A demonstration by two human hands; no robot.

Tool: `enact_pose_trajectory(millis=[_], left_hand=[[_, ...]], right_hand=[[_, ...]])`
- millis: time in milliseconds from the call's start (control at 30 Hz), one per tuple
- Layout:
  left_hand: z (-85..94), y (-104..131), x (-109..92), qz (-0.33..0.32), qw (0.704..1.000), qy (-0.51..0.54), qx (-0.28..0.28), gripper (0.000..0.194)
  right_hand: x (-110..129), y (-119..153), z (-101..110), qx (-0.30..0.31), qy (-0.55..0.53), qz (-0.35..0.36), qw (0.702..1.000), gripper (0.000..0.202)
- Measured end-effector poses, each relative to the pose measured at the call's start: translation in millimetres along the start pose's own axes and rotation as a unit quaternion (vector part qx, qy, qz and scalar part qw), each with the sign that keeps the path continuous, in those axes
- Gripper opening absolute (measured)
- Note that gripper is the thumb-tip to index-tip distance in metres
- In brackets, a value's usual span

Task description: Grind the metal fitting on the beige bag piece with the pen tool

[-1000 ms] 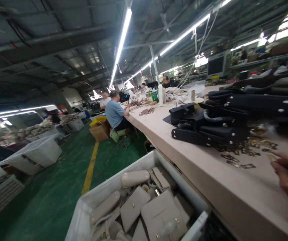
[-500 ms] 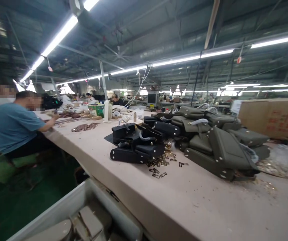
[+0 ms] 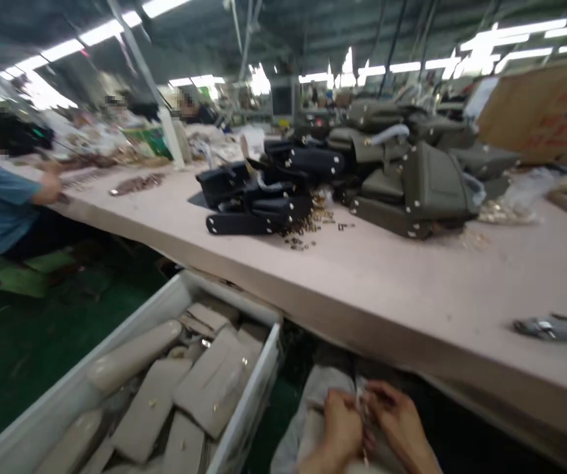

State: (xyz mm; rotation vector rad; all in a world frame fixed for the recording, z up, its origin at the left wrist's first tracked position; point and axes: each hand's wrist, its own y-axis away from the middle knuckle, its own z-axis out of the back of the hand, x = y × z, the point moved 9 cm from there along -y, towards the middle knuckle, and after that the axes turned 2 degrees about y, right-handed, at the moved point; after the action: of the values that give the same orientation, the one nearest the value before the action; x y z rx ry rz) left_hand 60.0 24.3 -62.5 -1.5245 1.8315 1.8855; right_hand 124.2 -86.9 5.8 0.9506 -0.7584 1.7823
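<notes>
Small pale piece with metal bit (image 3: 362, 411) pinched between left hand (image 3: 340, 428) and right hand (image 3: 396, 424), fingers closed on it, low below tabletop (image 3: 412, 289) front edge, over light fabric (image 3: 313, 401); blurred, item unclear. Better: steady pinch, hold close. White bin (image 3: 248, 388) left; black bags (image 3: 258, 197) mid tabletop; factory hall, strip lights

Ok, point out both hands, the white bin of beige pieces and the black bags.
Left hand (image 3: 341, 424), head view, back of hand.
Right hand (image 3: 396, 418), head view, knuckles.
White bin (image 3: 248, 401), head view, right wall.
Black bags (image 3: 256, 197), head view, pile's middle.
</notes>
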Motion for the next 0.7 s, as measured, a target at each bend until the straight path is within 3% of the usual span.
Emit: enact_pose_trajectory(millis=[100, 200, 300, 467, 700], left_hand=[[-3.7, 7, 41, 0.016, 0.997, -0.07, 0.03, 0.021], [-8.3, -6, 52, 0.007, 0.996, -0.062, 0.064, 0.019], [-9.9, -12, 50, -0.005, 0.995, -0.051, 0.082, 0.018], [-14.3, -7, 45, -0.021, 0.994, -0.033, 0.097, 0.02], [-16.8, -7, 46, -0.022, 0.994, -0.021, 0.106, 0.016]], right_hand=[[-48, 17, 0, -0.003, -0.058, -0.115, 0.992, 0.028], [-70, 19, 10, -0.041, -0.057, -0.162, 0.984, 0.032], [-71, 17, 14, -0.051, -0.101, -0.178, 0.977, 0.037], [-63, 19, 3, -0.006, -0.192, -0.166, 0.967, 0.039], [-63, 21, -9, 0.026, -0.183, -0.175, 0.967, 0.036]])
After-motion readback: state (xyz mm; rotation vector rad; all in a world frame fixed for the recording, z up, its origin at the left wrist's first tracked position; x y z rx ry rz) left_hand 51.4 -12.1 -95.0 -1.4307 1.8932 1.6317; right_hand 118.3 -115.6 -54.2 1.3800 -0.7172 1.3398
